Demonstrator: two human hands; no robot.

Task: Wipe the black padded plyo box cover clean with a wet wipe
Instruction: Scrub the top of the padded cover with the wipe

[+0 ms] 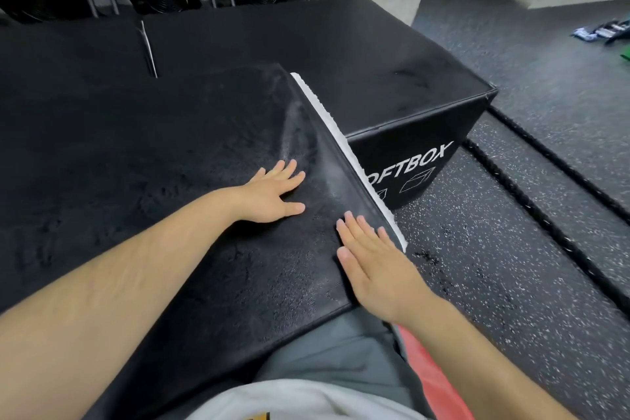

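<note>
The black padded cover [170, 198] lies just left of a box [392, 78] lettered "OFTBOX" in white. The left hand [272, 194] and right hand [371, 262] rest flat on it, fingers straight, holding nothing, the right at its edge nearest that box.

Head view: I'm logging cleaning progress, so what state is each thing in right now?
plyo box cover: pale smear near its right edge.
left hand: open, flat on the cover.
right hand: open, flat against the cover's right edge.
white strip: exposed along that edge.
SOFTBOX box: upright on the floor.
wet wipe: not in view.
</note>
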